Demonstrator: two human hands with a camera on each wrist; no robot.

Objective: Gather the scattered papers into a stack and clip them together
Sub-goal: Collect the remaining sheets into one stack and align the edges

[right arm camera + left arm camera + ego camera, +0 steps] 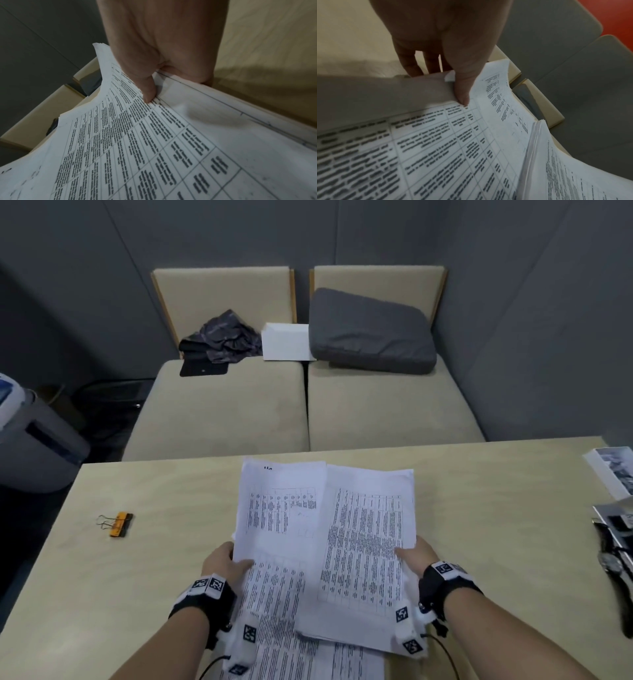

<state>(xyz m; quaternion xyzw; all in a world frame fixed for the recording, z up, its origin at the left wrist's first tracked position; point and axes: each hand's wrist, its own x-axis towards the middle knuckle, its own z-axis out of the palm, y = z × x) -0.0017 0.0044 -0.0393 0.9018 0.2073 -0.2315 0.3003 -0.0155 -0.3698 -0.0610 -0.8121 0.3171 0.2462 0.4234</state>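
Observation:
Several printed papers (325, 535) with tables are held above the light wooden table (479, 508), fanned and uneven. My left hand (227, 559) pinches their left edge, thumb (462, 93) on top and fingers beneath. My right hand (416, 556) pinches the right edge of a thicker bunch (154, 135), thumb (149, 92) on top. Another sheet (301, 659) lies lower, near the table's front edge. An orange binder clip (118, 523) with wire handles lies on the table to the left, apart from both hands.
Photo prints (613, 474) and a dark strapped item (616, 563) sit at the table's right edge. Beyond the table stands a beige sofa (222, 412) with a grey cushion (370, 333), a white box (286, 342) and crumpled dark cloth (222, 337).

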